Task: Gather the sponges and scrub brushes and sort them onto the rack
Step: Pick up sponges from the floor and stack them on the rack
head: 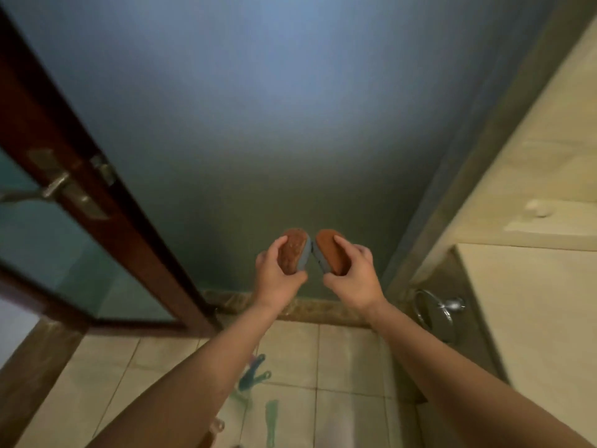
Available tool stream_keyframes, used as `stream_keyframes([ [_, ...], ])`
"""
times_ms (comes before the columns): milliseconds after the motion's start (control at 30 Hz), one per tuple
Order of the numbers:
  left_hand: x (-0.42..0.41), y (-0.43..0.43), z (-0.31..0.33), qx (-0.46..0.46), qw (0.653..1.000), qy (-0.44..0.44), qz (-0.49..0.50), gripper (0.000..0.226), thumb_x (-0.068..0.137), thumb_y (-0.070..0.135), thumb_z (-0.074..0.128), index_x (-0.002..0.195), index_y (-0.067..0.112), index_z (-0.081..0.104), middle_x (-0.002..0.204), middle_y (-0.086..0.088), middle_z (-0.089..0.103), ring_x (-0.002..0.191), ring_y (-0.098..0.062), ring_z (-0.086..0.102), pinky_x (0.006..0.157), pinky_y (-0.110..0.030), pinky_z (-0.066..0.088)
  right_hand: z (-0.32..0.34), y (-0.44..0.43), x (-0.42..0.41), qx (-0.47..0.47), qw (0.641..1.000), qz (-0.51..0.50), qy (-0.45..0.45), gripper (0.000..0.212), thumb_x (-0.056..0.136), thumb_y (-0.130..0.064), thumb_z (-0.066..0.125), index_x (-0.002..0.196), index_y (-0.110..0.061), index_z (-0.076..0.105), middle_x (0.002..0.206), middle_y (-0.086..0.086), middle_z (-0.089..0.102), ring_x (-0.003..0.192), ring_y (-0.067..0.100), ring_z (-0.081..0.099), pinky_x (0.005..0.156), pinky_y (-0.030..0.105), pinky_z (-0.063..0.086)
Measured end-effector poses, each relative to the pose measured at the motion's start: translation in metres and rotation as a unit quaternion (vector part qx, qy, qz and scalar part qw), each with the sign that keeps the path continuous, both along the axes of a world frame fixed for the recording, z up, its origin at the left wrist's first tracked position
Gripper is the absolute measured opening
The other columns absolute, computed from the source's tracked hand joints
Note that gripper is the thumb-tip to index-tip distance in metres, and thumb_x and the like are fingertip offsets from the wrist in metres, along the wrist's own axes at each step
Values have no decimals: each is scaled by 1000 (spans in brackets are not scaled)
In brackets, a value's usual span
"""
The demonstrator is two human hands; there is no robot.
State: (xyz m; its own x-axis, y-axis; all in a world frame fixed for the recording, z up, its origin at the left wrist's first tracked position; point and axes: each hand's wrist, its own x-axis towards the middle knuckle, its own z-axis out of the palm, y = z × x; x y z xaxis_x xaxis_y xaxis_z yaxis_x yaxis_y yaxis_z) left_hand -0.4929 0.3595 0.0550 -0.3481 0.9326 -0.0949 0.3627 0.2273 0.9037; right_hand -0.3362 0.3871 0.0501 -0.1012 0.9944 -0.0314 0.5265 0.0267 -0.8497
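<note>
Both hands are raised in front of a grey-blue wall, each holding one sponge. My left hand (pixel 274 273) grips an oval sponge (pixel 292 253) with a brown-orange face and a grey-blue backing. My right hand (pixel 353 273) grips a matching sponge (pixel 329 250). The grey backs of the two sponges meet or nearly touch between the hands. On the tiled floor below my left forearm lie blurred green and blue handled items (pixel 258 376), possibly brushes. No rack is in view.
A dark wooden door (pixel 106 202) with glass panes and a metal handle (pixel 55 189) stands open at the left. A beige tiled ledge (pixel 533 302) fills the right side, with a round chrome fitting (pixel 436 313) at its base. Beige floor tiles (pixel 349 360) lie below.
</note>
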Motion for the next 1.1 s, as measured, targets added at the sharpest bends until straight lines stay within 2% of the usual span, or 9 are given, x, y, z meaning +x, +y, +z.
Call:
stream_keyframes([
  [267,144,39,50,60,988,7,-140,80,72,2,73,142,24,41,120,0,32,106,-7,43,92,-11,33,54,4,146,60,988,-140,20,77,70,-14,72,142,-25,45,124,1,39,112,16,49,99,18,34],
  [400,215,50,67,85,976,0,-199,81,74,9,74,143,30,39,124,4,32,106,-7,43,94,-17,36,76,-5,216,87,975,-200,44,73,71,-13,72,139,-26,48,123,-2,40,107,12,49,89,15,37],
  [533,284,58,81,96,956,-14,-277,77,75,14,74,140,39,39,124,8,32,106,-7,45,85,-18,40,94,-23,285,118,957,-264,27,71,70,-12,72,136,-25,51,125,-2,43,94,-4,47,74,-1,34],
  [633,336,62,89,98,938,-32,-332,73,75,15,73,135,43,42,128,8,35,108,-8,47,78,-15,41,105,-42,331,126,938,-322,19,69,70,-12,71,135,-26,52,123,-3,44,90,-22,42,67,-6,35],
  [700,370,62,95,102,920,-38,-377,71,75,16,73,133,44,44,129,9,38,106,-6,48,75,-10,40,111,-60,358,130,921,-367,12,68,71,-11,70,135,-27,52,122,-4,43,89,-18,43,66,-6,35],
  [800,418,56,102,116,882,-61,-453,68,73,15,72,132,39,49,132,6,45,109,-4,52,84,-14,43,121,-88,389,137,888,-438,-12,68,71,-14,71,134,-29,52,122,-5,44,90,-11,45,67,-2,37],
  [933,472,39,116,133,827,-77,-541,62,74,17,74,129,38,53,132,4,51,114,-6,54,97,-28,47,135,-123,416,144,830,-538,-20,67,69,-17,72,132,-31,53,121,-5,44,100,9,51,82,17,42],
  [1000,495,31,125,141,799,-85,-578,61,74,16,74,128,36,54,132,2,53,114,-10,56,99,-33,48,142,-141,424,155,805,-572,-16,67,69,-16,72,131,-31,53,121,-5,43,93,4,53,77,10,44],
  [1100,524,14,138,158,753,-94,-632,59,75,14,75,127,35,55,131,1,55,113,-11,56,93,-25,48,151,-171,434,165,771,-615,-29,67,69,-15,72,132,-30,53,121,-5,42,91,0,51,71,4,38],
])
